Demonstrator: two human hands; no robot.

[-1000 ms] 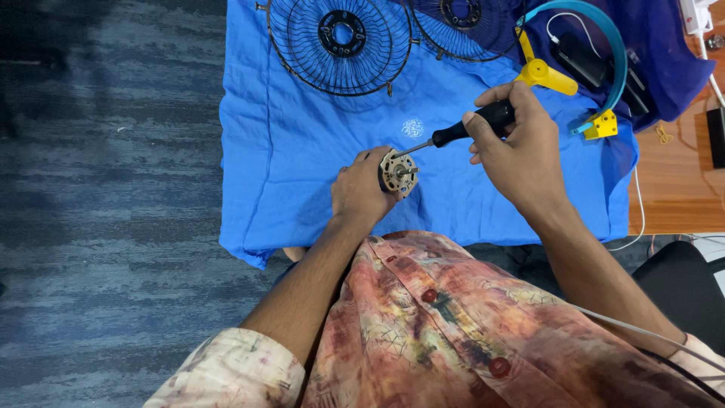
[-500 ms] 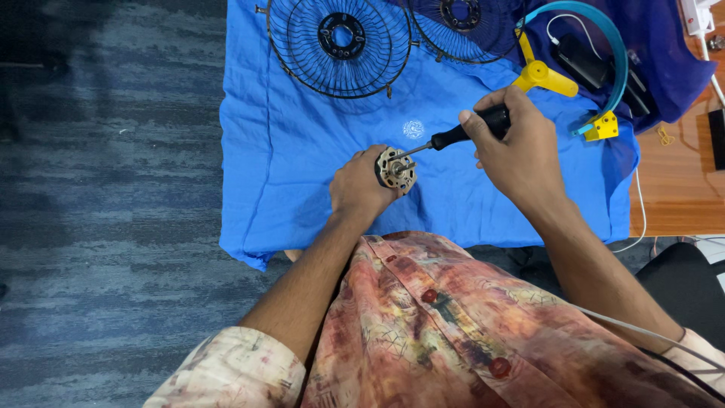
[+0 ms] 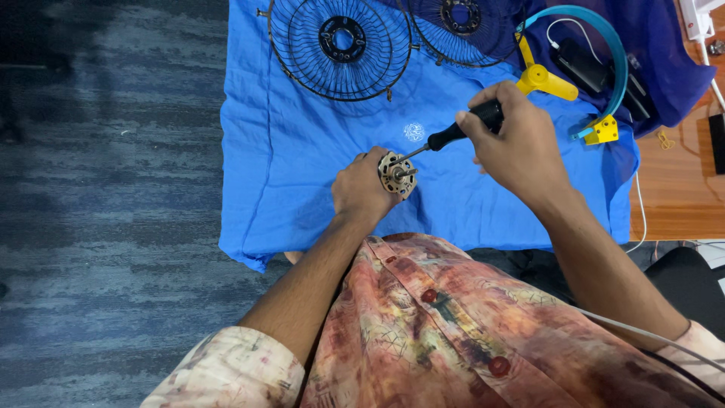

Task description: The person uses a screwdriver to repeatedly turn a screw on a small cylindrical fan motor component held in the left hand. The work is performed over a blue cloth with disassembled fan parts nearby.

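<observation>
My left hand grips a small round metal fan motor with a short shaft, held against the blue cloth. My right hand is closed around the black handle of a screwdriver. Its thin metal tip rests on the top of the motor. Both hands are near the middle of the cloth, just in front of my body.
Two black wire fan grilles lie at the far edge of the cloth. A blue curved part with yellow ends and a black device sit at the right. Wooden table shows at right; grey carpet at left.
Hands, motor and screwdriver stay in almost the same place; the screwdriver tip remains on the motor, with only a slight shift of the right hand.
</observation>
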